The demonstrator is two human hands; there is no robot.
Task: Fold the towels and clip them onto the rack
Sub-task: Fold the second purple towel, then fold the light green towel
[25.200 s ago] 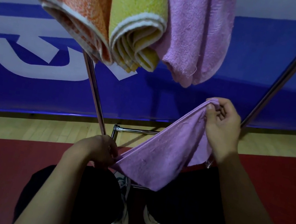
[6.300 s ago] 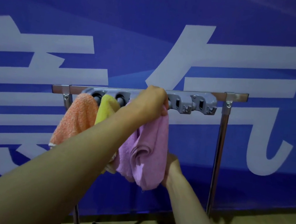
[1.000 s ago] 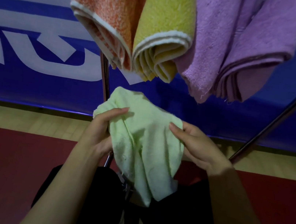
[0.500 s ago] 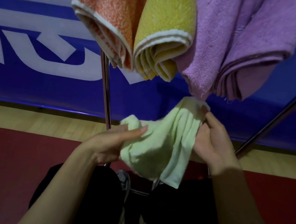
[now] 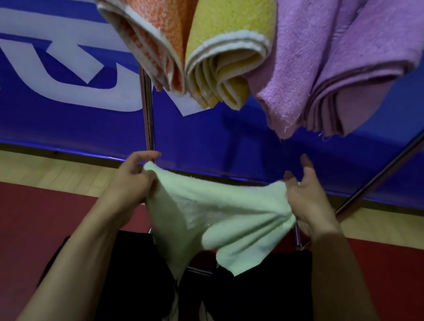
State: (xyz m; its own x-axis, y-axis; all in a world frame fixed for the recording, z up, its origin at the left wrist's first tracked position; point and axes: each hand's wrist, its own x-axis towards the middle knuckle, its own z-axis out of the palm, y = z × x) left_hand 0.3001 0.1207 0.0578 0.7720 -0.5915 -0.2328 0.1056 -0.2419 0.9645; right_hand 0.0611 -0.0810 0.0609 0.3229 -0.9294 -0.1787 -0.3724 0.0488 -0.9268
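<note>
A pale green towel [image 5: 213, 215] is stretched between my hands in front of my legs, its lower edges hanging in loose folds. My left hand [image 5: 131, 178] pinches its left top corner. My right hand [image 5: 306, 202] holds the right top corner, index finger and thumb lifted. Above hang folded towels: an orange one [image 5: 141, 18], a yellow one [image 5: 229, 33] and two purple ones [image 5: 301, 52] [image 5: 369, 74]. The clips holding them are out of view.
The rack's metal uprights [image 5: 148, 112] [image 5: 410, 151] slant down on both sides of my hands, with a base bar [image 5: 197, 270] between my legs. A blue banner [image 5: 47, 113] stands behind. Below lie a wooden floor strip [image 5: 25, 168] and a red mat [image 5: 1, 238].
The green towel was bunched between my hands; now my hands have moved apart and pulled it out wide by its top corners.
</note>
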